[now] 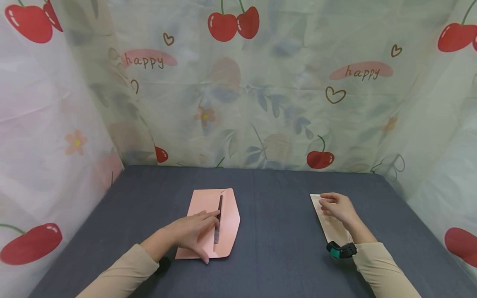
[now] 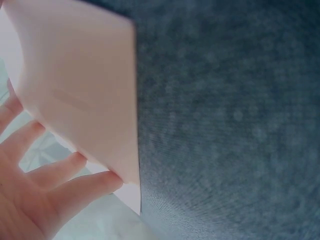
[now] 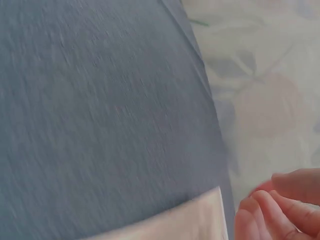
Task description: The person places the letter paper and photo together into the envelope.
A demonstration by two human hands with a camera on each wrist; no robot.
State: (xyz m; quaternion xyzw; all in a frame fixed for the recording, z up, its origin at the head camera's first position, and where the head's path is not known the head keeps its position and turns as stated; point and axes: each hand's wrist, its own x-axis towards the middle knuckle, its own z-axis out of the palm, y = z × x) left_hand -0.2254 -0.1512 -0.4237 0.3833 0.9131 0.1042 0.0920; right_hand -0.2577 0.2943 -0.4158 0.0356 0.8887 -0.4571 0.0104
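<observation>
A pink envelope [image 1: 232,219] lies on the dark cloth left of the middle, its pointed flap folded out to the right. A narrow dark slit runs along its mouth. My left hand [image 1: 193,231] rests across the envelope with fingers spread, fingertips at the slit and thumb near the front edge. In the left wrist view the fingertips touch the edge of the pink envelope [image 2: 85,75]. On the right, a flat beige paper piece [image 1: 328,227] lies lengthwise. Over its far part hovers my right hand [image 1: 339,209], fingers loosely bent; the right wrist view shows them beside the paper's corner [image 3: 175,225].
A dark grey cloth [image 1: 275,240] covers the table. Printed curtains [image 1: 242,103] with cherries and hearts enclose the back and both sides. The right wrist wears a black and teal band [image 1: 340,250].
</observation>
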